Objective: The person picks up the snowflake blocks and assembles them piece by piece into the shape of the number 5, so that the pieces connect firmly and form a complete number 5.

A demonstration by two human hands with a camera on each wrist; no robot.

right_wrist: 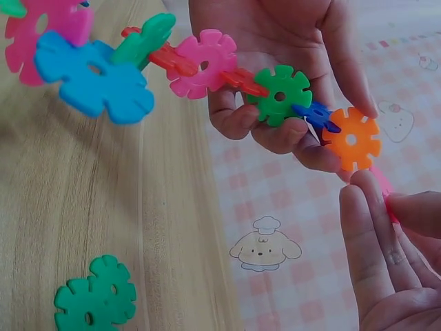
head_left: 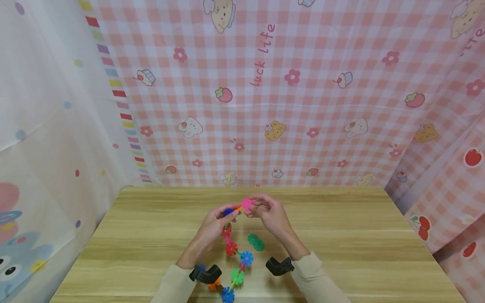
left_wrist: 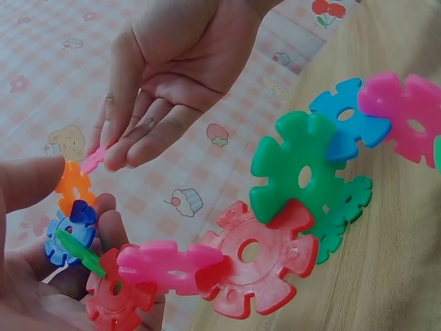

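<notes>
A chain of colourful notched plastic snowflake discs hangs from my left hand (head_left: 212, 227) and trails down the table toward the front. In the right wrist view, the left thumb and fingers pinch the orange disc (right_wrist: 353, 139), beside a dark blue disc (left_wrist: 69, 233) and a green disc (right_wrist: 281, 96). My right hand (head_left: 275, 215) pinches a pink disc (head_left: 247, 204) between thumb and fingers. That pink disc meets the orange one's edge; whether their notches are joined, I cannot tell. Red discs (left_wrist: 256, 256) and light blue discs (right_wrist: 96, 79) follow along the chain.
Two overlapping green discs (head_left: 256, 242) lie on the wooden table (head_left: 341, 244), right of the chain. Black wrist devices (head_left: 205, 274) sit on both forearms. A pink checked cloth (head_left: 265, 105) hangs behind the table's back edge.
</notes>
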